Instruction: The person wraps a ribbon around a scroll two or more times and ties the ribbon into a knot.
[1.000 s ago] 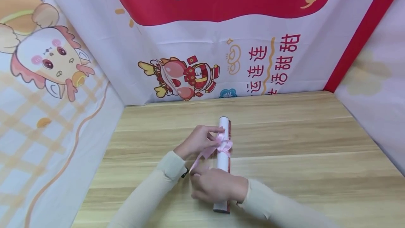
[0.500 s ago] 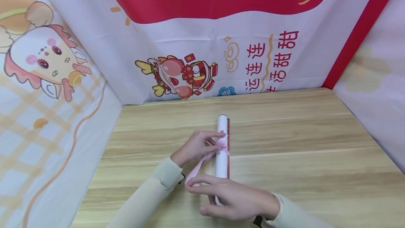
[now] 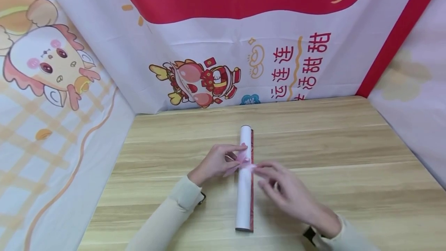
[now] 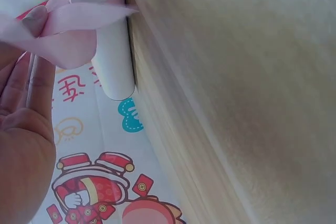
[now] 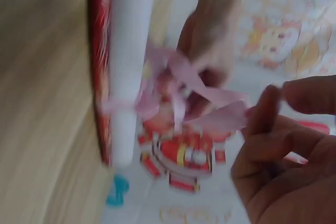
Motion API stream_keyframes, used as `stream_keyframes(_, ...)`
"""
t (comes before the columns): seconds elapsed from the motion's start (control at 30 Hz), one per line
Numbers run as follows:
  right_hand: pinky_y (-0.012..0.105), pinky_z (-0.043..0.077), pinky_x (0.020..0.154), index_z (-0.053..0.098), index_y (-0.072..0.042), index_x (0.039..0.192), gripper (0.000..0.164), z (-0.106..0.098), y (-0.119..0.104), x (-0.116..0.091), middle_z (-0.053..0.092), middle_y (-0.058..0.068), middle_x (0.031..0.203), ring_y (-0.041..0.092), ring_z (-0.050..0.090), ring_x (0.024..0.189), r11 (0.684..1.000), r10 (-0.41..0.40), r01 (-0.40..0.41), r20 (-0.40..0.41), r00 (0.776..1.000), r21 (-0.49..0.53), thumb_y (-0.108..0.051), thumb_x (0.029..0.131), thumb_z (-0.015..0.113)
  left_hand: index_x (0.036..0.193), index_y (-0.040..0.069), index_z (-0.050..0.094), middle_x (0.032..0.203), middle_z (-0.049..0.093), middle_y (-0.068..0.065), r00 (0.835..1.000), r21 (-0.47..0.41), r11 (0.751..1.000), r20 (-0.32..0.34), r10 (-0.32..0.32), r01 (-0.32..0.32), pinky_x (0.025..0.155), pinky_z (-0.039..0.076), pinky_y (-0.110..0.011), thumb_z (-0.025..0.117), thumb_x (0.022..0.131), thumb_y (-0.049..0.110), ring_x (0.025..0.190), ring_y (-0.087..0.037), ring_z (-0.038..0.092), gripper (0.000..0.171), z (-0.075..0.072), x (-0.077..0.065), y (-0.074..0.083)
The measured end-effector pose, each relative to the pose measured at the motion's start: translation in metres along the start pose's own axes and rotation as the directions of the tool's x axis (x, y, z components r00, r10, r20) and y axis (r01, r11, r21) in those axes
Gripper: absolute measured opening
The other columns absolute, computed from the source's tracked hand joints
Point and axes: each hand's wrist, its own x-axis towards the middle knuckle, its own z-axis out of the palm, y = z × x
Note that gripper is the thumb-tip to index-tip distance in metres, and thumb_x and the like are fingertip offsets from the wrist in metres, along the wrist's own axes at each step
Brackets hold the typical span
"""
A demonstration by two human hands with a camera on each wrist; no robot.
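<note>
A white paper roll (image 3: 244, 208) with a red patterned edge lies lengthwise on the wooden table, pointing away from me. Around its middle goes a pink ribbon (image 3: 242, 160), with loops standing up on the roll's left side. My left hand (image 3: 216, 162) pinches one loop between thumb and fingers; the left wrist view shows the ribbon (image 4: 71, 48) folded over the fingertips. On the roll's other side, my right hand (image 3: 294, 196) holds a length of ribbon drawn across the top. In the blurred right wrist view, that ribbon (image 5: 223, 98) runs to the right fingertips (image 5: 257, 116).
The wood-grain table (image 3: 348, 158) extends on both sides of the roll. A white and red printed cloth (image 3: 223, 38) hangs behind its far edge, and another printed cloth (image 3: 62, 127) borders the left side.
My right hand has gone from the lower left of the roll over to its right side, carrying the ribbon across. The left hand keeps its grip on the loop, nearly still.
</note>
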Motion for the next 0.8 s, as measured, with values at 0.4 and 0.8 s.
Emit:
stream_keyframes(0.4,0.024,0.046,0.058,0.069,-0.016,0.087,0.011,-0.006,0.047,-0.001,0.061,-0.006,0.086,0.005,0.05,0.066,0.872,0.437,-0.368,0.172,0.883,-0.324,-0.025,0.081,0.071,0.131,0.023,0.061,0.114,0.066,0.004,0.996,0.01,0.996,-0.001,-0.088,0.088,0.057,0.053,-0.024,0.073,0.081,0.019,0.083,-0.007,0.062,0.053,-0.002,0.002,0.009)
stream_keyframes(0.8,0.022,0.042,0.049,0.066,-0.011,0.092,0.024,0.051,0.048,0.035,0.054,-0.005,0.073,0.005,0.046,0.056,0.933,0.288,-0.24,0.157,0.945,-0.269,-0.034,0.085,0.067,0.132,0.03,0.06,0.11,0.066,0.0,0.975,-0.059,0.973,0.035,-0.221,0.222,0.053,0.054,-0.035,0.07,0.083,0.021,0.083,-0.011,0.062,0.051,-0.001,0.005,0.019)
